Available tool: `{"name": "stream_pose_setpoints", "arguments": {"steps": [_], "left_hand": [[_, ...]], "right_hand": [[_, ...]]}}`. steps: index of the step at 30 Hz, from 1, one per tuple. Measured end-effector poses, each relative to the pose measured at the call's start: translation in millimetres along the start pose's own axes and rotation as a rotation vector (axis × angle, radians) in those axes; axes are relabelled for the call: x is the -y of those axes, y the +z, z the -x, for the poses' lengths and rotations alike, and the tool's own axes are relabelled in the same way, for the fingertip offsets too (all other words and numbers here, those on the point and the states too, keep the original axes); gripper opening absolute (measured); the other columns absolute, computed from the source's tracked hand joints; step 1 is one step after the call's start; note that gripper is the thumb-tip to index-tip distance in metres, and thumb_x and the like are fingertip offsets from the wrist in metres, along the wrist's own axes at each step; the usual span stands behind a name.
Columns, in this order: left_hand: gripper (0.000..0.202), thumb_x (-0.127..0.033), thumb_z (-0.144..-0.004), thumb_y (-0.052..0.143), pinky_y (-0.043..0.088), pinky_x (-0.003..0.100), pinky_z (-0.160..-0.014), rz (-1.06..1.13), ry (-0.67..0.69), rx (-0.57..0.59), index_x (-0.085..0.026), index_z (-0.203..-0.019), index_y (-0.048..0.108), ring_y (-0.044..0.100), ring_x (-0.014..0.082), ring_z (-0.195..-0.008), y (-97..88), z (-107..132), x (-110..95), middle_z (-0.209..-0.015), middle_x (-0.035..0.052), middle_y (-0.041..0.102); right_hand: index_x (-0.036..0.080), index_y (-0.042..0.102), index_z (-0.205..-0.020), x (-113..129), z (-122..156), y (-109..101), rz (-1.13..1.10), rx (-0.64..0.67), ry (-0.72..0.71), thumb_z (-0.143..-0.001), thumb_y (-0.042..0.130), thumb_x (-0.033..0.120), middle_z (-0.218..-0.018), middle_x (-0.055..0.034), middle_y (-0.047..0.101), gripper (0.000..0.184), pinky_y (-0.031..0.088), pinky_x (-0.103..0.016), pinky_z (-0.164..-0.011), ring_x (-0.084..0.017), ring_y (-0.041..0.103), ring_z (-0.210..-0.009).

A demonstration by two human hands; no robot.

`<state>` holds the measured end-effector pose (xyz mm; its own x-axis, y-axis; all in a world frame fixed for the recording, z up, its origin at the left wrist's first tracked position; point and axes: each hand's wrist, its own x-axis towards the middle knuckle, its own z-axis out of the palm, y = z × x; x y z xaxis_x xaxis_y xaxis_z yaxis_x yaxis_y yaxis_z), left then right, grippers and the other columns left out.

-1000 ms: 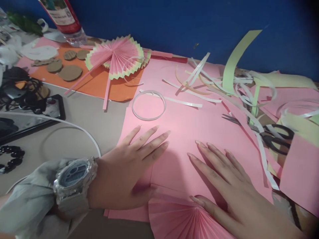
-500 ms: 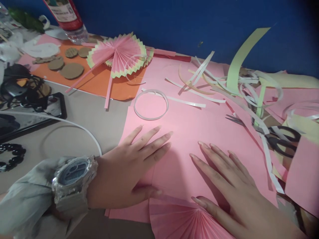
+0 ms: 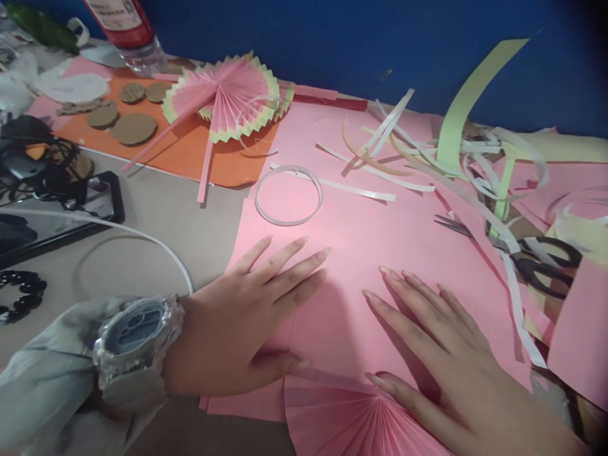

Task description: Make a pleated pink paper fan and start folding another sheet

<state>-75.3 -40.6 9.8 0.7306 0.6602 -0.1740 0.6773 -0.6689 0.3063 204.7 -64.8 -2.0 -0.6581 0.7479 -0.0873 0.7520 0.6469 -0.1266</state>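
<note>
Left hand (image 3: 237, 323) palm-down on pink paper (image 3: 351, 234), fingers spread. Right hand (image 3: 441, 354) fingers extended, thumb at pleated pink fan (image 3: 337, 418), bottom frame edge; contact unclear. Neither grasping anything. Bare paper between hands. Blue partition (image 3: 332, 44) bounds far side. Bottle (image 3: 142, 57) label print unreadable. Ring (image 3: 287, 222) beyond left fingers; scissors (image 3: 546, 284), paper strips (image 3: 468, 101) clutter right.

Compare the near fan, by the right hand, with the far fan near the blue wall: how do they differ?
The near fan is plain pink where visible, while the far fan has a jagged yellow-green border.
The far fan has two long pink sticks; the near fan shows none in view.
The right hand partly covers the near fan, but not the far fan.
Both have pink pleats spreading from a point.
</note>
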Motion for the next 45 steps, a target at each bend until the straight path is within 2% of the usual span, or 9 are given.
{"name": "stream_pose_setpoints", "arguments": {"steps": [5, 17, 23, 27, 32, 38, 45], "left_hand": [[0.081, -0.06, -0.088, 0.041, 0.006, 0.054, -0.118, 0.004, 0.006, -0.014, -0.012, -0.15, 0.023, 0.007, 0.0333, -0.146, 1.5, -0.6, 0.7, -0.16, 0.0079, 0.011], [0.082, -0.061, -0.087, 0.04, 0.003, 0.054, -0.118, -0.009, -0.005, 0.02, -0.013, -0.151, 0.02, 0.003, 0.0312, -0.147, -0.1, 0.0, -0.5, -0.16, 0.0066, 0.007], [0.081, -0.06, -0.087, 0.04, 0.003, 0.054, -0.118, -0.006, -0.007, 0.03, -0.013, -0.151, 0.021, 0.002, 0.0308, -0.147, -0.8, -1.0, 0.7, -0.16, 0.0064, 0.006], [0.081, -0.059, -0.087, 0.041, 0.003, 0.054, -0.118, -0.006, -0.014, 0.032, -0.013, -0.151, 0.02, 0.002, 0.0304, -0.147, -1.5, -0.2, -0.1, -0.161, 0.0056, 0.006], [0.076, -0.056, -0.089, 0.04, 0.004, 0.053, -0.117, -0.024, -0.015, 0.014, -0.015, -0.151, 0.021, 0.003, 0.0294, -0.147, 1.2, 0.0, -1.4, -0.16, 0.0044, 0.005], [0.072, -0.056, -0.092, 0.038, 0.007, 0.051, -0.117, -0.069, -0.031, -0.074, -0.016, -0.15, 0.024, 0.008, 0.028, -0.147, 7.1, -0.6, -2.2, -0.16, 0.0038, 0.01], [0.071, -0.06, -0.092, 0.035, 0.009, 0.05, -0.117, -0.078, -0.039, -0.056, -0.021, -0.15, 0.026, 0.01, 0.0283, -0.147, 6.5, -2.6, -2.7, -0.16, 0.001, 0.01]], "right_hand": [[0.027, 0.017, -0.151, -0.5, 0.6, -0.6, -0.011, -0.003, 0.011, -0.088, 0.045, 0.053, -0.159, -0.0048, 0.017, 0.074, 0.026, -0.055, -0.113, -0.032, 0.024, -0.143], [0.026, 0.017, -0.151, 2.7, 0.2, -1.3, 0.024, 0.008, 0.009, -0.089, 0.045, 0.054, -0.16, -0.0034, 0.013, 0.074, 0.025, -0.054, -0.115, -0.029, 0.019, -0.145], [0.027, 0.017, -0.151, 1.5, -1.7, -0.7, 0.003, 0.002, 0.008, -0.088, 0.046, 0.054, -0.159, -0.0039, 0.016, 0.075, 0.027, -0.056, -0.114, -0.031, 0.024, -0.143], [0.027, 0.014, -0.152, 3.3, -1.1, -2.3, 0.014, -0.025, 0.025, -0.089, 0.046, 0.052, -0.16, -0.0019, 0.01, 0.075, 0.028, -0.053, -0.114, -0.03, 0.021, -0.144], [0.027, 0.018, -0.151, 3.7, 1.2, -3.6, 0.012, 0.02, 0.016, -0.088, 0.046, 0.057, -0.16, -0.0032, 0.013, 0.075, 0.026, -0.055, -0.114, -0.029, 0.02, -0.145], [0.027, 0.019, -0.151, 1.8, -1.3, -4.1, 0.005, 0.007, 0.021, -0.088, 0.045, 0.057, -0.16, -0.003, 0.015, 0.074, 0.025, -0.054, -0.115, -0.028, 0.019, -0.145], [0.028, 0.018, -0.151, 1.5, -0.5, -3.3, -0.034, 0.02, 0.018, -0.089, 0.046, 0.056, -0.159, -0.0045, 0.016, 0.073, 0.029, -0.057, -0.112, -0.03, 0.021, -0.144]]}}
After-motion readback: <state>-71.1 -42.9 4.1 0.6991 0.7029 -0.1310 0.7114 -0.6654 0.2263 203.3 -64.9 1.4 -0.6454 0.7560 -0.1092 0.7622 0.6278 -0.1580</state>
